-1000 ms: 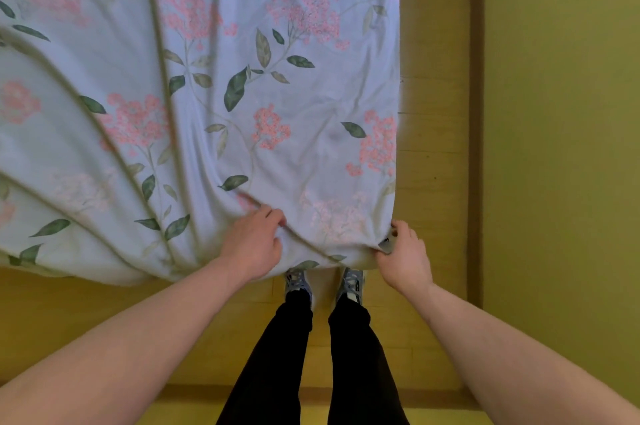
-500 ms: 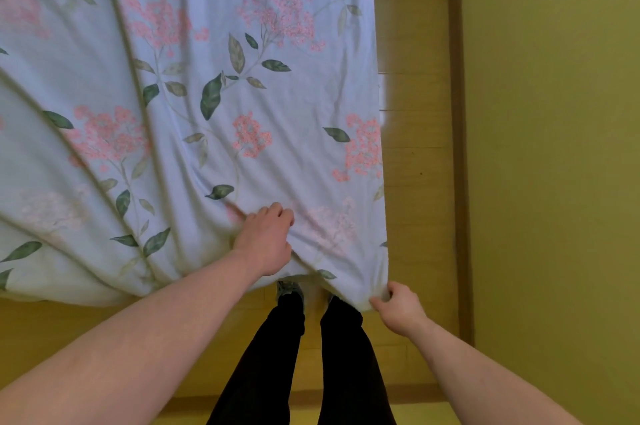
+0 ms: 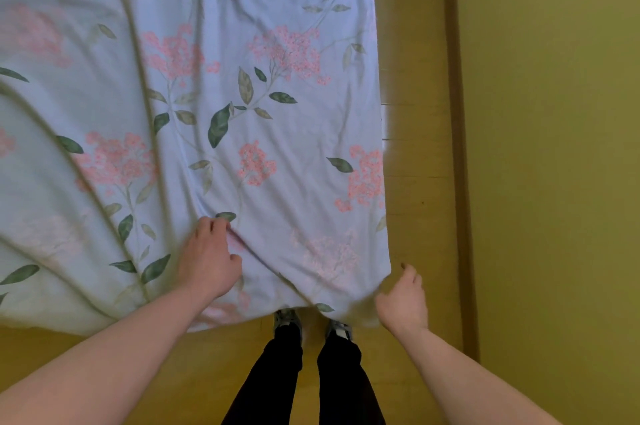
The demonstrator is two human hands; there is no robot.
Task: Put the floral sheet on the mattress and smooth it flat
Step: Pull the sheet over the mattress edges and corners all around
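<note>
Looking down through the head view, the floral sheet [image 3: 242,95] spreads away from the person, its long axis running from the near hem toward the far edge, covering whatever lies beneath; the mattress itself cannot be seen. The left hand [image 3: 209,260] rests on the cloth near the near hem, fingers curled and bunching a fold. The right hand [image 3: 403,300] is at the near right corner, fingers loosely curled; whether it pinches the hem cannot be told. Ridges fan leftward from the left hand, so it seems nearer the creases needing smoothing. No brand, label or writing is legible.
</note>
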